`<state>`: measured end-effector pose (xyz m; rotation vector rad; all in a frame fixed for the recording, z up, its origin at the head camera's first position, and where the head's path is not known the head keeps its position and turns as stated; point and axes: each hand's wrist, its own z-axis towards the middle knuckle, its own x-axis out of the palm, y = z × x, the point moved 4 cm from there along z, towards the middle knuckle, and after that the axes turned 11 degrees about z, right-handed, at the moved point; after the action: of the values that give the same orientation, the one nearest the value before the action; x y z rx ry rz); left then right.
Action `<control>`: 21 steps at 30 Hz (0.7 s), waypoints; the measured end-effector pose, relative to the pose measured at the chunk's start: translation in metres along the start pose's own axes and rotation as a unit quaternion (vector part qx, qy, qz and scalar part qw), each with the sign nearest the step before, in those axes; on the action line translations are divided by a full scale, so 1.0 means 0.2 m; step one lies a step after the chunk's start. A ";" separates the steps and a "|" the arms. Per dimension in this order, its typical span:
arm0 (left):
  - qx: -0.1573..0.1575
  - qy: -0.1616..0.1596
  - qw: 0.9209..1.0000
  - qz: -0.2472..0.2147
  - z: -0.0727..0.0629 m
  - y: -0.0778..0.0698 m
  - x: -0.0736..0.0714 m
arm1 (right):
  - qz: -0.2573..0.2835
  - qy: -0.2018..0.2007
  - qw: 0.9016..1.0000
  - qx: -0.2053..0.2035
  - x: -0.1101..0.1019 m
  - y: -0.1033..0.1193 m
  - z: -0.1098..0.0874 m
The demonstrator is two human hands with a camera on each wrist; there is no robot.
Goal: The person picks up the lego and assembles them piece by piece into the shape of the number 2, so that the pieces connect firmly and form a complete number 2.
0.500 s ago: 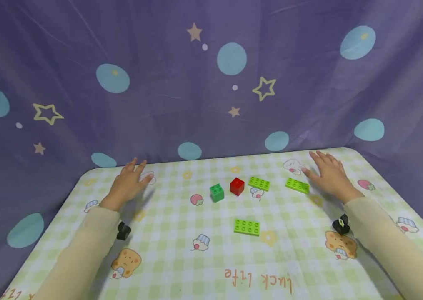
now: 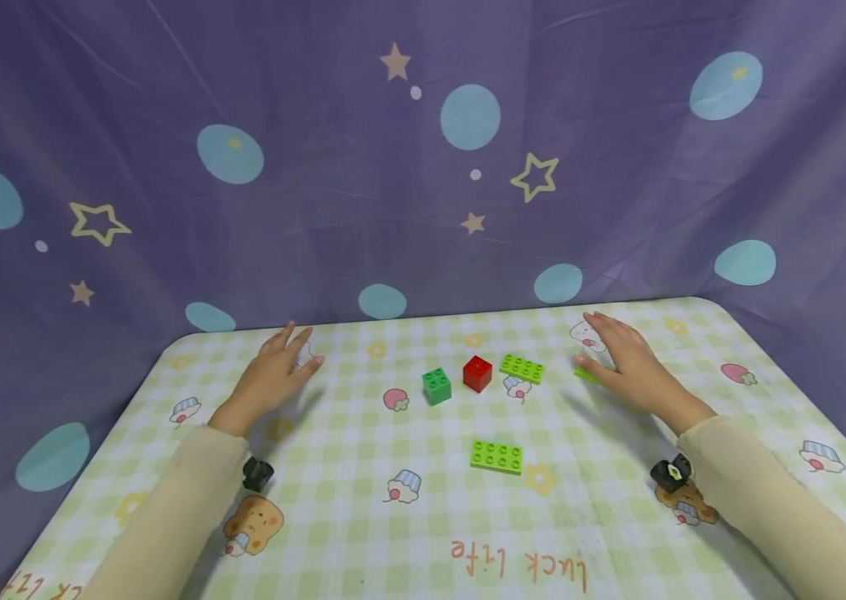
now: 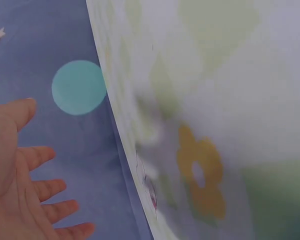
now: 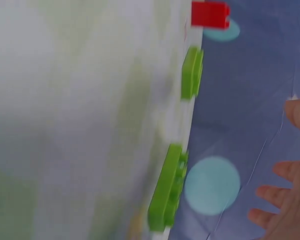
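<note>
My left hand (image 2: 268, 382) hovers over the left part of the table, fingers spread and holding nothing; the left wrist view shows the same hand (image 3: 25, 195) apart from the cloth. On the other side, my right hand (image 2: 633, 367) is raised above a flat lime-green brick (image 2: 585, 374), partly hiding it in the head view. That hand (image 4: 290, 200) is empty too, its fingers extended. Between the hands lie a green cube brick (image 2: 437, 387), a red cube brick (image 2: 478, 374) and a second flat lime-green brick (image 2: 522, 368). Nearer the front is a third flat lime-green brick (image 2: 496, 457).
A checked tablecloth (image 2: 332, 517) with printed cupcakes, flowers and lettering covers the table. Behind its far edge hangs a purple curtain (image 2: 302, 233) with stars and blue circles. A black wrist camera (image 2: 257, 475) sits on the left wrist, another (image 2: 670, 473) on the right.
Both hands have moved inward, the left one rightward and the right one leftward, now covering part of the rightmost lime-green brick. The bricks stay where they were on the cloth.
</note>
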<state>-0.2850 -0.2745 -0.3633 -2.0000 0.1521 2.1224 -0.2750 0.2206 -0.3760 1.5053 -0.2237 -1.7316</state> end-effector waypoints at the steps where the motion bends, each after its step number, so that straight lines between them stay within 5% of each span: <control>1: 0.003 0.001 1.000 -0.005 -0.01 -0.01 0.00 | 0.008 0.004 1.000 -0.001 0.01 0.02 0.00; 11: 0.026 -0.002 0.998 -0.062 -0.06 -0.12 0.02 | 0.071 0.035 0.996 -0.043 0.13 0.16 -0.04; 21: 0.054 -0.029 0.986 -0.153 -0.08 -0.27 0.03 | 0.172 0.067 0.983 0.002 0.24 0.24 -0.09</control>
<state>-0.2574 -0.2245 -0.3656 -1.7689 -0.0455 1.9321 -0.2349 0.1642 -0.3884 1.4799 -0.3929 -1.3518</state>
